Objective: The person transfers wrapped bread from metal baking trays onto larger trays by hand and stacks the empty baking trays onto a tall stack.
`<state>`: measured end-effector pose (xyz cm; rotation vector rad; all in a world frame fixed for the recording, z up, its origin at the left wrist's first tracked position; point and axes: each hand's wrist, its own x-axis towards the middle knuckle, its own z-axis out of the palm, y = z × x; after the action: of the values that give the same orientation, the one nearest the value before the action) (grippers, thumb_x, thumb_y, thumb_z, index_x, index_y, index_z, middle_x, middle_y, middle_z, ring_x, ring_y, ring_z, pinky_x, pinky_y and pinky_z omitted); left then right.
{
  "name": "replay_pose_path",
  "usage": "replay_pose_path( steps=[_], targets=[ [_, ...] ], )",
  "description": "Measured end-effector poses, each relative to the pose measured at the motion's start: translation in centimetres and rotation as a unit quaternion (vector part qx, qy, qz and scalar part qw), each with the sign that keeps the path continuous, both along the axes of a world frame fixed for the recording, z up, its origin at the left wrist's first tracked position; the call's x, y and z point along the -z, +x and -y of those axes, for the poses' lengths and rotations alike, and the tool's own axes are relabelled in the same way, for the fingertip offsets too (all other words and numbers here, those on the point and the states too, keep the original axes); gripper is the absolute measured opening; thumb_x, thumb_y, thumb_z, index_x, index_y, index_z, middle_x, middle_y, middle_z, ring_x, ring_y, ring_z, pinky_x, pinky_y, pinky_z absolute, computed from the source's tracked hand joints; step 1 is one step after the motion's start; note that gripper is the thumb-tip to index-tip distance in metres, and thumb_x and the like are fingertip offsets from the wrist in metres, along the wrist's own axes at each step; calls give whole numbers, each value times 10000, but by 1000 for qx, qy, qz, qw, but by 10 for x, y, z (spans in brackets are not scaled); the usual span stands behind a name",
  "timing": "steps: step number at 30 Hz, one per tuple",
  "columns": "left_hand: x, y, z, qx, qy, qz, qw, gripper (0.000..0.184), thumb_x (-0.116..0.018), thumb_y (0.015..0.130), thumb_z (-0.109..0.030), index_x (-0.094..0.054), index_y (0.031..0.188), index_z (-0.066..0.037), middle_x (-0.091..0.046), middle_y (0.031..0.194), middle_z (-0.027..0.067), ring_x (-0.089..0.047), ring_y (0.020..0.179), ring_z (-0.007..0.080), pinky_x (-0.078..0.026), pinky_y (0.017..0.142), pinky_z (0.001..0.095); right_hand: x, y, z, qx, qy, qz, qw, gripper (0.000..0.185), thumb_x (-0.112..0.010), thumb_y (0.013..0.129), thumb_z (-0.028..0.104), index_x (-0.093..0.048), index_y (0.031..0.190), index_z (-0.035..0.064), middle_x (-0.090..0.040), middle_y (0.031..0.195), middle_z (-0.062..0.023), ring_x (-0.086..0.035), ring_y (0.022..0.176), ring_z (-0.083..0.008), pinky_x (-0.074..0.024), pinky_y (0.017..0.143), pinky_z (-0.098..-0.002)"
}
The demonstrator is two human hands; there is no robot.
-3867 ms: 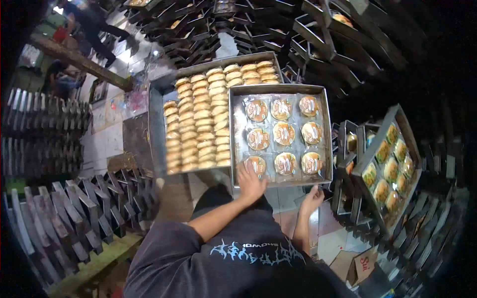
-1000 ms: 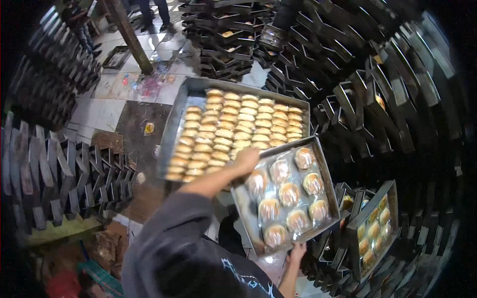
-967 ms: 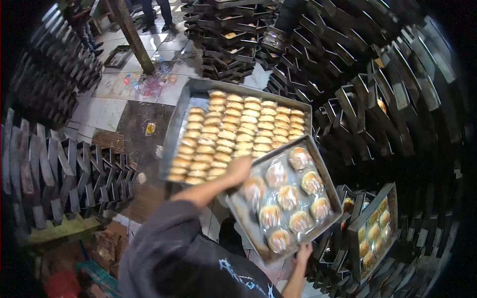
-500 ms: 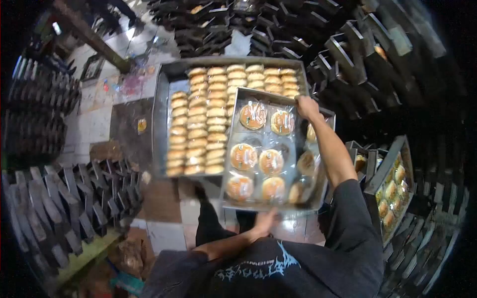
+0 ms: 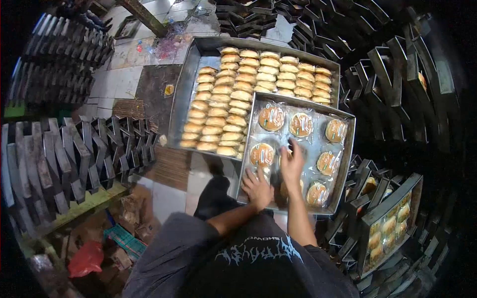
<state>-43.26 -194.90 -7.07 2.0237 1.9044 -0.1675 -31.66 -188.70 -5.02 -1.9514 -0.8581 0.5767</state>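
Note:
A smaller metal tray [image 5: 348, 149] holds several round packaged buns [image 5: 271, 118] in clear wrappers with orange print, set out in rows. My left hand [image 5: 257, 190] is over the lower left of this tray, fingers spread onto a bun that they partly cover. Toward the tray's middle, my right hand [image 5: 293, 166] reaches down with fingers apart over another bun, mostly hidden beneath it. Behind and partly under the smaller tray lies a large metal tray [image 5: 180, 107], filled with wrapped buns [image 5: 216, 111] standing on edge in tight rows.
Stacked metal trays [image 5: 74, 159] rise at left, with more at the back and right. One tilted tray of buns [image 5: 390, 228] leans at lower right. A red plastic bag [image 5: 85, 259] and a green crate [image 5: 125, 240] lie at lower left. A post [image 5: 144, 17] stands at the back.
Both hands have let go of the smaller tray's edges and moved over its buns. The tray now rests against the large one, and the view has shifted.

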Motion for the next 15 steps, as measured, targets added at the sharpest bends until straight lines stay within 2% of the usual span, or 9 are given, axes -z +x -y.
replay_pose_path(
  steps=[3, 4, 6, 8, 10, 11, 12, 14, 15],
  targets=[
    [-35, -15, -37, -12, -236, 84, 968, 861, -772, 650, -283, -304, 1336, -55, -271, 1361, 264, -327, 1223, 412, -360, 961, 493, 4, -1, -13, -43, -63, 5, 997, 404, -600, 853, 194, -531, 1187, -23, -597, 1093, -234, -566, 1034, -373, -431, 899, -405],
    [-35, -31, -49, -20, -233, 81, 969, 861, -772, 650, -283, -304, 1336, -55, -271, 1361, 264, -327, 1223, 412, -360, 961, 493, 7, -2, -16, -59, -87, -2, 994, 410, -599, 853, 199, -529, 1190, -24, -595, 1100, -231, -564, 1034, -373, -430, 902, -406],
    [-39, -80, -79, -19, -439, 397, 806, 888, -797, 655, -226, -258, 1350, -105, -420, 1247, 184, -434, 1155, 310, -386, 953, 425, 17, -4, -15, -93, -142, -17, 985, 437, -609, 842, 210, -520, 1197, -29, -568, 1149, -227, -542, 1063, -362, -422, 913, -384],
    [-115, -113, -172, -27, -565, 395, 724, 849, -796, 680, -269, -273, 1322, -85, -493, 1155, 143, -494, 1071, 233, -435, 895, 370, 4, -20, -17, -154, -145, 12, 977, 550, -643, 813, 231, -455, 1269, -12, -508, 1233, -235, -468, 1158, -373, -363, 974, -424],
    [-160, -138, -284, 5, -519, 356, 777, 819, -787, 691, -289, -284, 1295, -59, -512, 1140, 157, -529, 1045, 239, -474, 867, 357, -3, -52, -26, -186, -205, 108, 955, 690, -679, 779, 259, -365, 1344, 20, -389, 1350, -241, -331, 1263, -422, -263, 1033, -511],
    [-137, -150, -337, 70, -370, 243, 894, 819, -780, 682, -280, -289, 1293, -45, -519, 1151, 176, -528, 1072, 266, -488, 879, 378, -12, -69, -36, -204, -274, 149, 928, 727, -688, 770, 263, -336, 1366, 42, -327, 1389, -242, -272, 1284, -449, -220, 1040, -551],
    [-157, -131, -399, 40, -358, 195, 912, 825, -768, 665, -284, -302, 1299, -36, -500, 1181, 212, -511, 1112, 319, -463, 938, 408, -17, -84, -47, -221, -342, 188, 894, 766, -696, 761, 268, -307, 1388, 63, -266, 1428, -244, -213, 1306, -477, -178, 1046, -591],
    [-91, -126, -491, 179, -103, 74, 976, 730, -723, 666, -282, -419, 1260, 11, -448, 1254, 234, -489, 1141, 379, -416, 935, 531, 8, -99, -62, -199, -379, 181, 886, 781, -707, 747, 248, -304, 1398, 95, -180, 1472, -223, -176, 1313, -497, -167, 1046, -610],
    [-73, -106, -538, 232, -131, -6, 964, 674, -712, 677, -281, -471, 1237, 6, -448, 1276, 216, -489, 1147, 367, -419, 907, 545, 14, -104, -70, -172, -404, 175, 881, 801, -717, 730, 235, -299, 1401, 104, -153, 1482, -214, -180, 1311, -499, -173, 1043, -612]
  ],
)
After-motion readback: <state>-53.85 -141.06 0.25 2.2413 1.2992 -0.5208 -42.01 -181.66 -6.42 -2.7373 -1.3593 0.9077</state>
